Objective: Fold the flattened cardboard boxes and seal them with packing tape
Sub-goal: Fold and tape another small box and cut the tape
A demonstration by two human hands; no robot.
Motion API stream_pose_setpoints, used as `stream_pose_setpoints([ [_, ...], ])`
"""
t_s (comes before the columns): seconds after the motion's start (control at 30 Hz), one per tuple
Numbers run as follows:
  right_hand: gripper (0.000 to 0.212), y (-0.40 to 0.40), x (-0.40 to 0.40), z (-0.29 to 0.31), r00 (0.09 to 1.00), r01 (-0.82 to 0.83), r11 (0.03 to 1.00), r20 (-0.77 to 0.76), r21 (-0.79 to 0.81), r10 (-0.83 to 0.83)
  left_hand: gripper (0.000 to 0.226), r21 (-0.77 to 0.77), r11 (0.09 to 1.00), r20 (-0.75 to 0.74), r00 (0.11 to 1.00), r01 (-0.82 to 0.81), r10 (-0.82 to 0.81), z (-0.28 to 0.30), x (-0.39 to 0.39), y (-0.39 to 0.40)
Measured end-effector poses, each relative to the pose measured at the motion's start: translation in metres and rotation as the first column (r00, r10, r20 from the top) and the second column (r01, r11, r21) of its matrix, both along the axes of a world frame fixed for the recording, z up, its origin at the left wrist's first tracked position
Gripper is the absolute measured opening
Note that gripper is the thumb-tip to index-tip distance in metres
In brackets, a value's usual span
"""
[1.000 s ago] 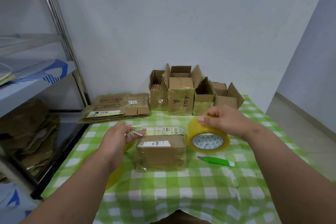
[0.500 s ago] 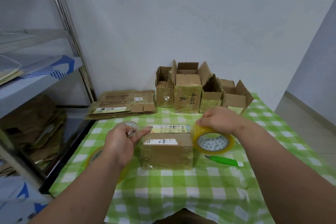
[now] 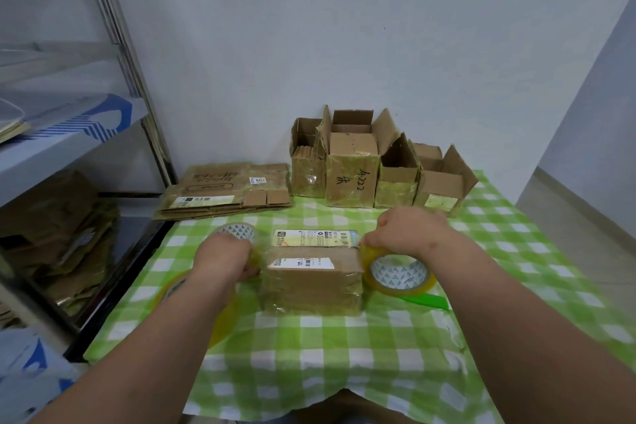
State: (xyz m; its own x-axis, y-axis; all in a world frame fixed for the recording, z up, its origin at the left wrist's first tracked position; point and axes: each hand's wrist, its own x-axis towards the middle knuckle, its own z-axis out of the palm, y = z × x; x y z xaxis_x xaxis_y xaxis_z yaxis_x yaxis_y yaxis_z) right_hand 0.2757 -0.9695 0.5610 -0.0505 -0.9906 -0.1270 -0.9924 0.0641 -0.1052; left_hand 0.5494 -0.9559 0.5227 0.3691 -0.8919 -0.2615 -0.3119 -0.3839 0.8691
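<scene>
A small taped cardboard box (image 3: 313, 280) with white labels stands on the green checked tablecloth (image 3: 344, 348). My left hand (image 3: 223, 258) is at its left side, fingers curled round a thin tape roll (image 3: 238, 231) with a patterned core. My right hand (image 3: 406, 231) grips a thick yellow tape roll (image 3: 399, 275) set against the box's right top edge. A third yellow roll (image 3: 196, 306) lies partly under my left forearm. Flattened boxes (image 3: 223, 189) are stacked at the back left.
Several folded boxes with open flaps (image 3: 354, 175) stand in a row against the wall. A green utility knife (image 3: 428, 301) lies right of the box, partly behind the roll. A metal shelf (image 3: 69, 155) with more cardboard borders the table's left side.
My right hand has brought the yellow roll down against the box's right side. My left hand has moved in to the box's left side, and the thin roll now shows behind it.
</scene>
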Motion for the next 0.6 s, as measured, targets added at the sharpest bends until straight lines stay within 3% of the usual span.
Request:
stream_pose_setpoints([
  [0.1,0.035,0.001,0.008,0.0,0.999,0.039,0.999,-0.031,-0.036,-0.04,0.017,0.076,0.989,0.342,0.929,0.126,-0.144,0.005,-0.002,0.002],
  [0.23,0.027,0.008,0.015,-0.004,0.999,0.019,0.989,-0.031,-0.144,-0.024,0.018,0.099,0.978,0.467,0.859,0.186,-0.21,0.004,-0.009,0.002],
  [0.37,0.014,0.017,0.022,-0.014,0.994,-0.101,0.95,0.007,-0.296,0.108,0.025,-0.003,0.969,0.419,0.88,0.248,-0.224,-0.002,-0.011,0.003],
  [0.53,0.021,0.026,0.023,-0.018,0.984,-0.178,0.93,-0.053,-0.323,0.17,0.025,0.004,0.977,0.108,0.971,0.215,-0.214,0.004,-0.009,0.01],
  [0.6,0.027,0.031,0.022,-0.02,0.979,-0.205,0.923,-0.075,-0.327,0.191,0.026,0.012,0.963,0.177,0.947,0.269,-0.267,0.005,-0.009,0.011],
])
